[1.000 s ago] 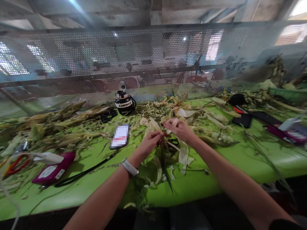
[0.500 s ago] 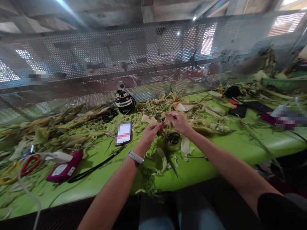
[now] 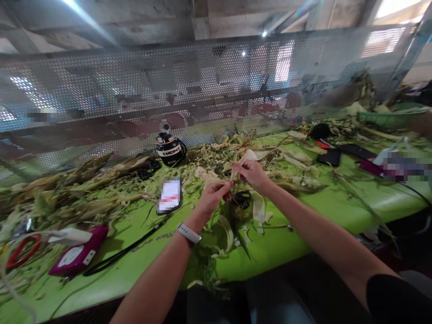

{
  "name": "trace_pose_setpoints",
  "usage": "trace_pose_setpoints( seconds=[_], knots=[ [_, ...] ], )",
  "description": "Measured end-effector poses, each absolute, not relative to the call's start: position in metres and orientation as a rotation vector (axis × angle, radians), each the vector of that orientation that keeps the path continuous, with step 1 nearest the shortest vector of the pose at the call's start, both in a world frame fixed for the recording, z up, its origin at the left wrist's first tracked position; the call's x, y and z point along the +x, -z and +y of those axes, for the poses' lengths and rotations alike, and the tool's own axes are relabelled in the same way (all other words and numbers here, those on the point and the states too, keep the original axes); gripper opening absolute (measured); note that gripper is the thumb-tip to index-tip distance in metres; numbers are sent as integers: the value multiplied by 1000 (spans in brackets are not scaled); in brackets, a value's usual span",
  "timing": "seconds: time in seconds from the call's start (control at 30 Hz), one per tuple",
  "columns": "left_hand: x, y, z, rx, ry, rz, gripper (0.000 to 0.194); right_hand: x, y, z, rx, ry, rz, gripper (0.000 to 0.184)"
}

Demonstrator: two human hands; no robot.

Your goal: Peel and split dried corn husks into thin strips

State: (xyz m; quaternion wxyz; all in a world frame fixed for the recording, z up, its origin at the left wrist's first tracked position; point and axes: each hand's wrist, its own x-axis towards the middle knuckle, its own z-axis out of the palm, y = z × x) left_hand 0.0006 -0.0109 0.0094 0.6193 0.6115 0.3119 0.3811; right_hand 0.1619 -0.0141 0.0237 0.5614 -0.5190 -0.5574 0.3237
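Note:
My left hand [image 3: 213, 197] is closed in a pinch at the lower end of a pale strip of husk [image 3: 233, 173]. Higher up, my right hand [image 3: 251, 174] pinches the same strip between thumb and fingertips. The strip is narrow, and the fingers partly cover it. Just below my hands, black-handled scissors [image 3: 243, 198] lie among scraps. A wider pale husk piece [image 3: 258, 208] rests to their right, and a curled one [image 3: 228, 230] nearer the table edge. My left wrist wears a watch with a pale band [image 3: 189, 233].
Heaps of dry husks [image 3: 84, 173] cover the green table [image 3: 135, 265]. A lit phone [image 3: 169, 196], a black "ENERGY" bottle [image 3: 169, 149], a magenta power bank [image 3: 79, 252] and red-handled scissors [image 3: 23, 252] lie leftward. A perforated metal screen [image 3: 141, 76] stands behind. A green basket [image 3: 391, 118] is far right.
The head view has shifted slightly, so the table items sit further left. My fingertips are a little further apart, and more of the strip shows between them.

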Motion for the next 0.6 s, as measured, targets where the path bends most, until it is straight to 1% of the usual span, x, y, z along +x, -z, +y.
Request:
trace_pose_setpoints(
  seconds=[0.13, 0.23, 0.4, 0.53, 0.6],
  knots=[
    [2, -9, -11, 1412, -903, 693, 40, 160, -24, -15, -1112, -893, -1247, 45],
    [1, -12, -12, 1425, -930, 731, 41, 156, -24, -17, -1053, -961, -1357, 42],
    [0, -17, -14, 1502, -947, 741, 42, 149, -22, -19, -995, -807, -1433, 40],
    [0, -16, -13, 1511, -937, 744, 40, 148, -19, -16, -1060, -793, -1398, 39],
    [-1, -13, -10, 1456, -955, 773, 39, 152, -20, -15, -1087, -734, -1371, 36]
  ],
)
